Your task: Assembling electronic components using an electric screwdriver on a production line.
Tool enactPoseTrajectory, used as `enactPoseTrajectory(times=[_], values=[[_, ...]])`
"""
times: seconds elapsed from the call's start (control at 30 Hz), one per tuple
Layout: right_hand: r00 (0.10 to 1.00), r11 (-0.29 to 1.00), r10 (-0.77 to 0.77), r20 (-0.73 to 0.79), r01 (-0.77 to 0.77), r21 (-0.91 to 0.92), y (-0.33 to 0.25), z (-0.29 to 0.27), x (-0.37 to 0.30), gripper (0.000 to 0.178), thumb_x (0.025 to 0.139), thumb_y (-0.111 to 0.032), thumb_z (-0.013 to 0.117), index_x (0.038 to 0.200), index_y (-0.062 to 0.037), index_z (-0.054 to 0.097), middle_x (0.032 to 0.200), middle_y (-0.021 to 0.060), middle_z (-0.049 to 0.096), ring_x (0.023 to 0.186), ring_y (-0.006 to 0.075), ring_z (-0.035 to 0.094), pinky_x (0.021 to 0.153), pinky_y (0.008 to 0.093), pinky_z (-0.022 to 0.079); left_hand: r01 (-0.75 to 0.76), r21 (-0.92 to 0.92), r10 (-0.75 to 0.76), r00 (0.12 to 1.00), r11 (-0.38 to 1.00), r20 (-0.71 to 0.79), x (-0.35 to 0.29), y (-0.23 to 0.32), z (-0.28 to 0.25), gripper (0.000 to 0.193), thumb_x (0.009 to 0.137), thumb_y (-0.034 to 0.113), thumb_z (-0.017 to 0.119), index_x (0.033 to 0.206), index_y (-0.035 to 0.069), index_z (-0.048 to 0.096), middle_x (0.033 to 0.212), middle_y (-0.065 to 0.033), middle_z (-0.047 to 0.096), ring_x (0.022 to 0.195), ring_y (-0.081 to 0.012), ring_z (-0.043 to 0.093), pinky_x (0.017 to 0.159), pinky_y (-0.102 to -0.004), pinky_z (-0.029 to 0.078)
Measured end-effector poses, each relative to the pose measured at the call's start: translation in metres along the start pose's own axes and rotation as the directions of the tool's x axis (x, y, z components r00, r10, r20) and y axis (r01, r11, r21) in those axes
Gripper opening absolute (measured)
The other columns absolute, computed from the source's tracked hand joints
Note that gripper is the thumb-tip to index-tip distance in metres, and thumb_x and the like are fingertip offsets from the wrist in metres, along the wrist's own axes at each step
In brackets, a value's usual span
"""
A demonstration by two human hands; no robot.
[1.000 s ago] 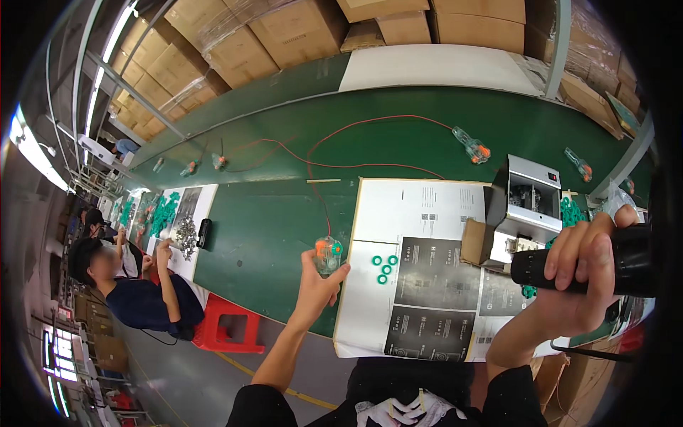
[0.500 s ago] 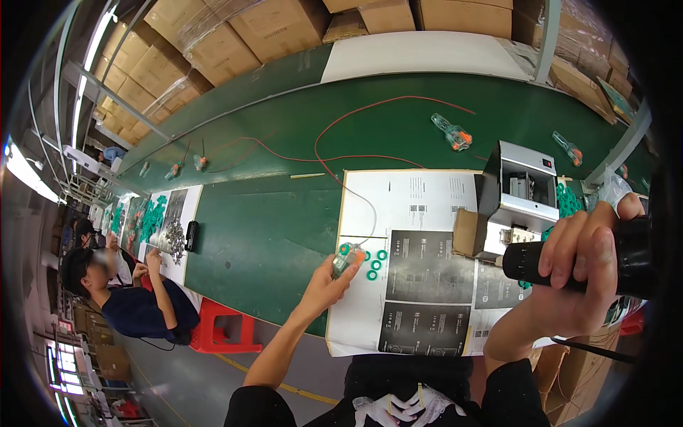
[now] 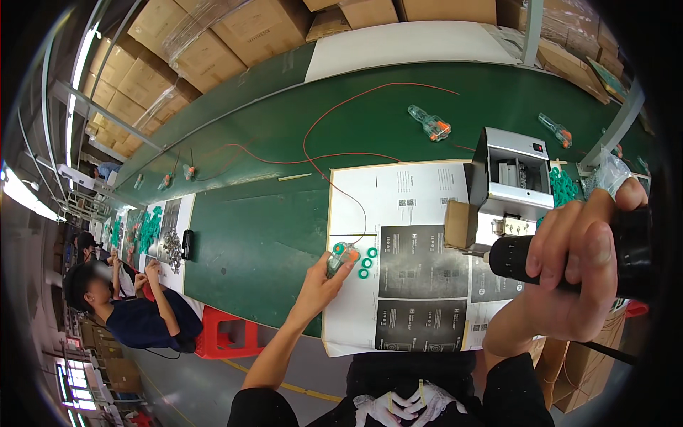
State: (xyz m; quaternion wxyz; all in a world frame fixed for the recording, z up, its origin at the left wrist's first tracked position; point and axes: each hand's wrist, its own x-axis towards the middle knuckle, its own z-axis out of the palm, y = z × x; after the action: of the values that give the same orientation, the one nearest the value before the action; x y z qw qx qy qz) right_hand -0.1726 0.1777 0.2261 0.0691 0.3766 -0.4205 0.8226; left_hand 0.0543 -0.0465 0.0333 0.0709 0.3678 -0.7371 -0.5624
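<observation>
My left hand is stretched out over the near edge of the green table and holds a small clear plastic part with an orange piece, which has a thin red wire running from it. Three green rings lie just to the right of it on a printed sheet. My right hand is raised close to the camera and grips a black electric screwdriver with its tip pointing left.
A silver box machine and a small cardboard box stand on the sheet's right side. Two more clear-orange parts lie farther back. Cardboard cartons line the far side. A seated person works to the left by a red stool.
My left hand has moved right along the sheet's edge with the clear part, close beside the green rings. The right hand with the screwdriver has stayed raised.
</observation>
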Motion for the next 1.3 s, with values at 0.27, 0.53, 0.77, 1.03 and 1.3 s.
enactPoseTrajectory(times=[0.27,0.53,0.77,1.03,1.3], values=[[1.000,1.000,-0.003,0.009,0.003,0.003,0.002,-0.004,-0.001,0.044,0.097,-0.007,0.052,0.133,0.0110,0.035,0.063,0.0001,0.037,0.044,0.0090,0.035,0.041,0.0248,0.037,-0.048,0.594,0.133,0.986,0.803,-0.099,-0.006,0.011,0.009,0.050,0.098,0.042,0.067,0.097,-0.007,0.057,0.072,-0.0281,0.066,0.068,-0.0494,0.065,0.059,-0.0541,0.050],[0.997,0.996,-0.008,-0.081,0.015,0.092,0.000,0.002,0.005,0.041,0.095,-0.002,0.051,0.134,0.0090,0.041,0.065,0.0013,0.040,0.044,0.0092,0.037,0.042,0.0251,0.039,-0.098,0.611,0.185,0.980,0.785,-0.080,-0.001,0.003,0.002,0.054,0.099,0.047,0.063,0.094,-0.006,0.056,0.072,-0.0285,0.066,0.071,-0.0500,0.066,0.061,-0.0544,0.051],[0.990,0.995,-0.031,-0.137,0.045,0.094,-0.009,0.005,0.006,0.036,0.095,-0.001,0.051,0.130,0.0072,0.043,0.066,0.0018,0.041,0.043,0.0095,0.037,0.042,0.0254,0.040,-0.081,0.338,0.188,0.936,0.938,-0.297,0.090,0.064,-0.047,0.052,0.104,0.050,0.052,0.115,-0.001,0.056,0.080,-0.0259,0.068,0.072,-0.0471,0.066,0.064,-0.0519,0.051],[0.993,0.981,-0.092,-0.074,0.103,0.163,-0.003,0.002,0.014,0.036,0.095,-0.004,0.053,0.128,0.0063,0.041,0.065,0.0017,0.041,0.043,0.0093,0.037,0.040,0.0251,0.039,-0.110,0.895,0.628,0.749,0.432,-0.211,0.296,0.033,-0.133,0.038,0.104,0.020,0.049,0.138,0.002,0.049,0.123,-0.0265,0.064,0.111,-0.0449,0.061,0.087,-0.0555,0.049],[0.992,0.997,0.001,-0.128,0.008,0.073,-0.009,-0.009,0.018,0.046,0.093,-0.011,0.060,0.130,-0.0001,0.035,0.065,0.0045,0.045,0.040,0.0135,0.040,0.038,0.0304,0.043,-0.835,0.484,0.807,0.465,0.263,0.364,0.335,0.095,0.018,0.069,0.075,-0.013,0.049,0.141,0.005,0.054,0.148,-0.0182,0.051,0.144,-0.0362,0.042,0.122,-0.0501,0.029]])
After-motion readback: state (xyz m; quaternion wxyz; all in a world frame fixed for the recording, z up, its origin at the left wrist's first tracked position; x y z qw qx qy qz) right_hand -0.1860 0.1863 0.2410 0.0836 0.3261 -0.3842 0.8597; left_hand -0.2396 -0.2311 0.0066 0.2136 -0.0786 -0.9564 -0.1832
